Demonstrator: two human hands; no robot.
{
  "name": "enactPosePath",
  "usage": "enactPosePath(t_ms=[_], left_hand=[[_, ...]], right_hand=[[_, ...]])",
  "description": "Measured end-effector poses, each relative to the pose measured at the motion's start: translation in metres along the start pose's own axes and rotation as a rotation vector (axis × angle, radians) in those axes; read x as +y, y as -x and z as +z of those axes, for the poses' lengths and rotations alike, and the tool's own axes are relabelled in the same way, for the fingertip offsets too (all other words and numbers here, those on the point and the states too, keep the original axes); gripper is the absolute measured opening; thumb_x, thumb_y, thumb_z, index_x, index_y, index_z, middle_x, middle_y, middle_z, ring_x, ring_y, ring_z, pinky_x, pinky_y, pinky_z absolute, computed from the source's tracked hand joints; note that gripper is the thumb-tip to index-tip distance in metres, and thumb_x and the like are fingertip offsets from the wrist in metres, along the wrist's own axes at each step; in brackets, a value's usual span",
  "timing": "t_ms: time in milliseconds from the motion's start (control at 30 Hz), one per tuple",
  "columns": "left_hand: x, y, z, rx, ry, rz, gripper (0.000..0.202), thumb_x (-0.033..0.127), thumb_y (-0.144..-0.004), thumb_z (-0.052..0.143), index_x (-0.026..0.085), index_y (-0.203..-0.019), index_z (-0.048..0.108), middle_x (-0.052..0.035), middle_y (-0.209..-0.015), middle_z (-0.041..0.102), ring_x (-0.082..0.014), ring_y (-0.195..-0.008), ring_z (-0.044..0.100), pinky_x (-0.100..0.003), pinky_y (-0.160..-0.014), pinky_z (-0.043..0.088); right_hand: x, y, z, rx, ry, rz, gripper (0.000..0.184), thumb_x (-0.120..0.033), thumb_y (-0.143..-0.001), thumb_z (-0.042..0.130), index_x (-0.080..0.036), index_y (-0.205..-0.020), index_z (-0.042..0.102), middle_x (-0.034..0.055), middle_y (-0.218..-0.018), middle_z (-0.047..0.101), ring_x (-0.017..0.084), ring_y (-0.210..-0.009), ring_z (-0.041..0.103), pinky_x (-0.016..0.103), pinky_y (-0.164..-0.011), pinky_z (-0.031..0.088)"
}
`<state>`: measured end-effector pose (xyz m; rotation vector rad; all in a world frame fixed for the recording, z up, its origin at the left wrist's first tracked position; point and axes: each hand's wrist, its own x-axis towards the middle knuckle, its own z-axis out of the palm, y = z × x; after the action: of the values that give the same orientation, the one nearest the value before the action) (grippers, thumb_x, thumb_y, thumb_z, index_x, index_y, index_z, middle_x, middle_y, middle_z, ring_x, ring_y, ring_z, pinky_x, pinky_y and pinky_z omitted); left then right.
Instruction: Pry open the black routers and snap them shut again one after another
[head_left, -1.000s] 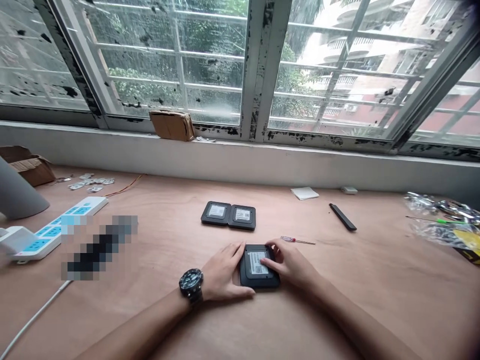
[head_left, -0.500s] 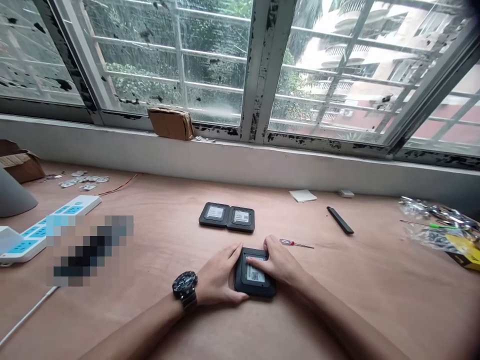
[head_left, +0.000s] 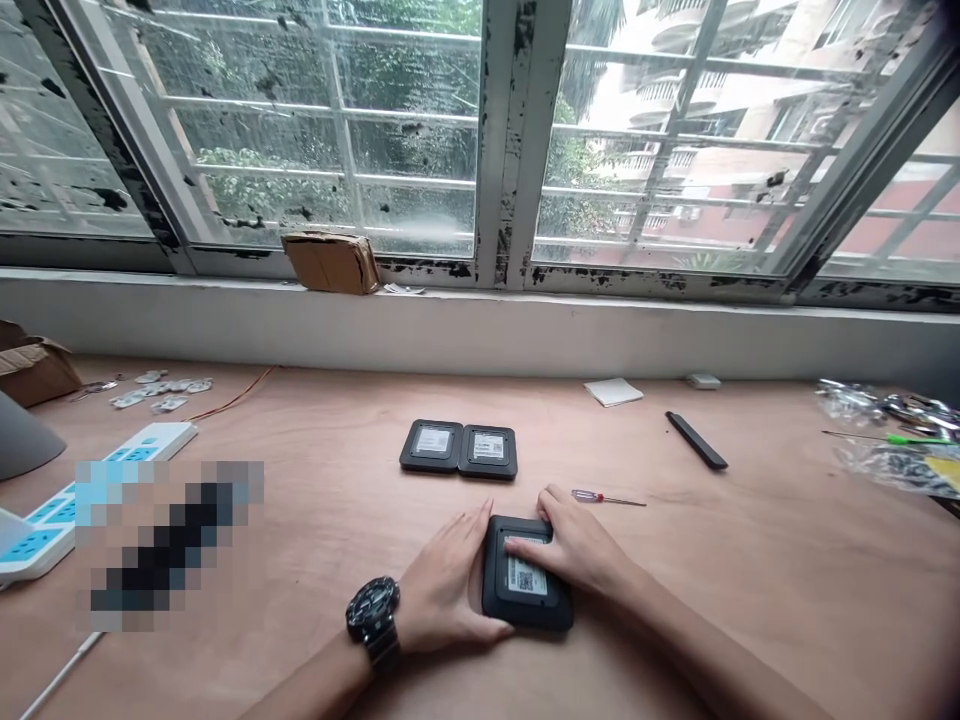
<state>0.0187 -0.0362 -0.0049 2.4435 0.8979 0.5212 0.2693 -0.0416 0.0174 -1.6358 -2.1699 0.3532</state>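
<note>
Tabletop holds a black case, long axis running toward the window.

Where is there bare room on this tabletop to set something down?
Bare tabletop lies between the pixelated patch and the paired black cases, and between the right forearm and the black bar. Crowded: the right edge, with plastic bags, and around the held case, between left hand and right hand.

Label on black box partly covered by right fingers | its tiny print can't be read | dark thing blurred into squares | gray cone and brown box cut off by left edge
</note>
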Motion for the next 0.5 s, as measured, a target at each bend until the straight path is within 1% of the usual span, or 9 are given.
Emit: enactPosePath(t_ms=[100,233,367,500], left_hand=[[-0.0013,0.0000,0.0006,-0.013,-0.004,-0.003,0.137,0.053,-0.063,0.088,0.017,-0.163,0.002,-0.0181,-0.164,0.028,-0.0403,-0.148,0.033,-0.054,-0.124,0.029],[-0.0033,0.0005,0.0032,-0.041,-0.022,-0.012,0.138,0.055,-0.063,0.088,0.020,-0.163,-0.001,-0.0167,-0.167,0.020,-0.0395,-0.150,0.029,-0.055,-0.124,0.027],[-0.0036,0.0006,0.0045,-0.049,-0.035,-0.008,0.139,0.053,-0.062,0.087,0.019,-0.163,-0.001,-0.0156,-0.167,0.021,-0.0386,-0.150,0.029,-0.053,-0.125,0.025],[-0.0027,-0.0001,0.0038,-0.051,-0.028,-0.005,0.141,0.054,-0.062,0.087,0.022,-0.163,-0.006,-0.0149,-0.167,0.020,-0.0389,-0.150,0.029,-0.055,-0.125,0.025]], right_hand=[[-0.0011,0.0013,-0.0007,0.010,0.003,0.005,0.052,-0.072,-0.082,0.066,-0.023,-0.084,0.051,0.0067,-0.096,0.061,0.025,-0.087,0.061,0.035,-0.071,0.047],[-0.0018,0.0029,-0.0023,-0.008,0.000,0.017,0.050,-0.070,-0.081,0.068,-0.022,-0.085,0.053,0.0069,-0.098,0.061,0.025,-0.090,0.061,0.035,-0.073,0.048],[-0.0015,0.0039,-0.0029,-0.013,0.012,0.026,0.051,-0.071,-0.080,0.068,-0.023,-0.084,0.053,0.0071,-0.099,0.061,0.026,-0.090,0.061,0.037,-0.074,0.048],[-0.0042,0.0037,-0.0058,-0.038,-0.024,0.048,0.051,-0.071,-0.080,0.068,-0.023,-0.081,0.052,0.0066,-0.096,0.061,0.024,-0.083,0.060,0.037,-0.071,0.047]])
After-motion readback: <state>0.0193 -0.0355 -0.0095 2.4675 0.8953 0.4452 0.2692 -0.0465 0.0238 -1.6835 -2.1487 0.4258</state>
